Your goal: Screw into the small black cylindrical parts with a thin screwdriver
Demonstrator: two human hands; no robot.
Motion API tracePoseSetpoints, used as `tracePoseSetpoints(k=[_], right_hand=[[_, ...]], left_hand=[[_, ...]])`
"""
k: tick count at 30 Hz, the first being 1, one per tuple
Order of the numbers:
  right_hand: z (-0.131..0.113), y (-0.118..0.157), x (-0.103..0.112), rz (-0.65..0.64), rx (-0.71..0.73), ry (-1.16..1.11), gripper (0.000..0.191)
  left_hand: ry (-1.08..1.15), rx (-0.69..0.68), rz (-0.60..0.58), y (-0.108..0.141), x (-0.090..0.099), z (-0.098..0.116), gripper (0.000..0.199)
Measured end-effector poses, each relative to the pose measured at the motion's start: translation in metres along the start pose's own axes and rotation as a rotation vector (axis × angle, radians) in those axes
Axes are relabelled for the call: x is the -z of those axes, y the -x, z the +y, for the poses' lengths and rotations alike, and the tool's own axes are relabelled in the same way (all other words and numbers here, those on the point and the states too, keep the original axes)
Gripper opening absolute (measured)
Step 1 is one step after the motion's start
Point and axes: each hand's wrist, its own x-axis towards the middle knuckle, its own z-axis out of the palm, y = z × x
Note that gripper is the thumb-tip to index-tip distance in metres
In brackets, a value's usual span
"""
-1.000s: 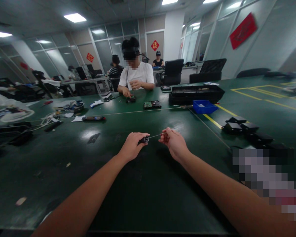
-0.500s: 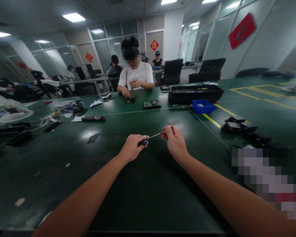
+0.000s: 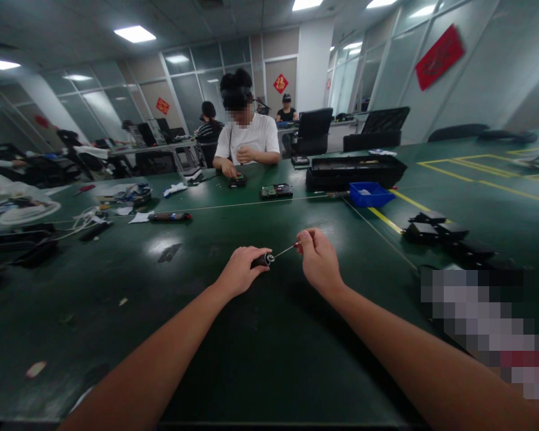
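My left hand (image 3: 239, 270) is closed around a short black cylinder (image 3: 261, 260) with a silvery round end facing right. Thumb and fingers grip it from both sides, and the hand hides its rear part. My right hand (image 3: 318, 257) pinches a thin metal rod (image 3: 284, 251) that has a red part near the fingertips. The rod slants down to the left, its free tip at the cylinder's silvery end; whether it touches or enters I cannot tell. Both hands are just above the green table (image 3: 251, 359).
Across the table a co-worker (image 3: 251, 140) in white handles a small device. A circuit-board device (image 3: 276, 191), a black tray (image 3: 354, 172) and a blue bin (image 3: 371, 194) stand ahead. Black blocks (image 3: 431, 227) lie right; a dark cylindrical tool (image 3: 169, 216) and cables (image 3: 83, 221) lie left.
The rod's tip has dropped slightly to the front of the cylinder's silvery end, and the rod slants more steeply. More of its red part shows. Both hands stay nearly in place.
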Motion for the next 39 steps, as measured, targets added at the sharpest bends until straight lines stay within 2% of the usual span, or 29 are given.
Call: tracePoseSetpoints(k=[10,15,18,22,26,31,36,39], right_hand=[[-0.003,-0.001,0.003,0.024,0.019,0.092,0.027],[-0.006,0.001,0.004,0.022,0.023,0.075,0.028],[-0.007,0.002,0.004,0.017,0.026,0.061,0.03],[-0.006,0.003,0.003,0.013,0.037,0.047,0.031],[-0.007,0.003,0.003,0.01,0.031,0.042,0.031],[-0.008,0.003,0.003,0.001,0.041,0.054,0.03],[-0.007,0.003,0.002,0.011,0.05,0.054,0.029],[-0.006,0.003,0.001,0.011,0.054,0.046,0.029]], left_hand=[[0.096,0.049,0.024,0.001,0.003,0.008,0.04],[0.224,0.134,0.177,0.001,0.002,0.006,0.038],[0.31,0.186,0.218,0.003,0.002,0.008,0.041],[0.304,0.204,0.158,0.005,0.008,0.019,0.039],[0.125,0.149,0.076,0.005,0.01,0.028,0.032],[-0.032,0.035,-0.03,0.004,0.003,0.029,0.028],[-0.244,0.006,-0.105,0.003,-0.001,0.03,0.035],[-0.286,-0.017,-0.124,0.002,-0.001,0.03,0.029]])
